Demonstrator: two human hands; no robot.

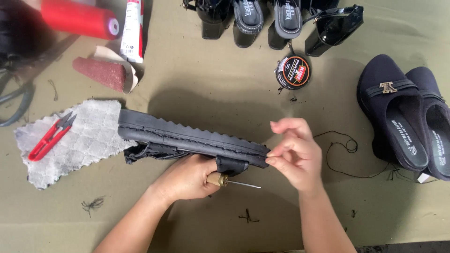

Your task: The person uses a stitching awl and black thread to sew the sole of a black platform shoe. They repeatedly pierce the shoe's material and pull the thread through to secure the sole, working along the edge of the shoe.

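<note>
Hands are working low in the frame, both meeting on a black sandal (187, 136) that is lying on its side across the olive table (211, 79), its ridged sole facing up and its toe end resting on a pale quilted cloth (84, 140). Left hand (187, 178) is cupping the shoe from underneath, fingers curled closed around the black strap and the wooden-handled awl (229, 181), whose thin metal point is sticking out to the right. Right hand (295, 154) is coming in at the heel end, thumb and forefinger pinched tight at the sole's edge; whether they are gripping thread there is too fine to tell, and the other fingers are lifting loosely above. Black thread (344, 150) is trailing in loops on the table just right of that hand.

On the cloth, red thread snips (49, 136) are lying near its left edge. Up at top left a red spool (79, 18) is sitting blurred beside a white and red glue tube (132, 30), with a folded piece of reddish sandpaper (103, 72) just below them. A round tin of shoe polish (292, 71) is resting well above the right hand, under a row of black heeled sandals (276, 21). Over at the right edge, a pair of dark wedge slippers (408, 117) is sitting side by side.
</note>
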